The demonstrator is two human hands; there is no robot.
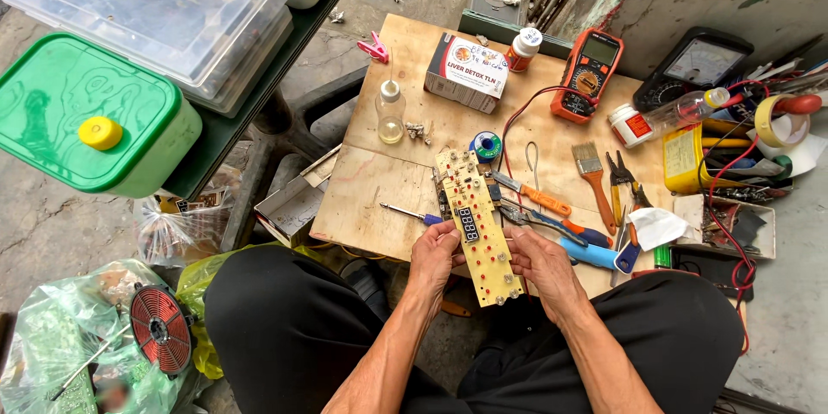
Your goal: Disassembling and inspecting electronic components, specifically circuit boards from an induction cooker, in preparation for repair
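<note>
A long yellowish circuit board (pixel 473 207) with a small dark digit display and several red dots lies lengthwise over the near edge of a low wooden board table (pixel 379 198). My left hand (pixel 434 252) grips the circuit board's left edge near the display. On the right side, my right hand (pixel 541 260) holds the same board lower down. Both forearms reach up from my lap, over black trousers.
Beside the circuit board lie screwdrivers (pixel 536 199), a paintbrush (pixel 592 169), pliers (pixel 619 179), a solder spool (pixel 486 145), a small clear bottle (pixel 390 112), a cardboard box (pixel 467 72) and an orange multimeter (pixel 588 75). Green-lidded bins (pixel 82 112) stand left; a red coil (pixel 160 328) sits lower left.
</note>
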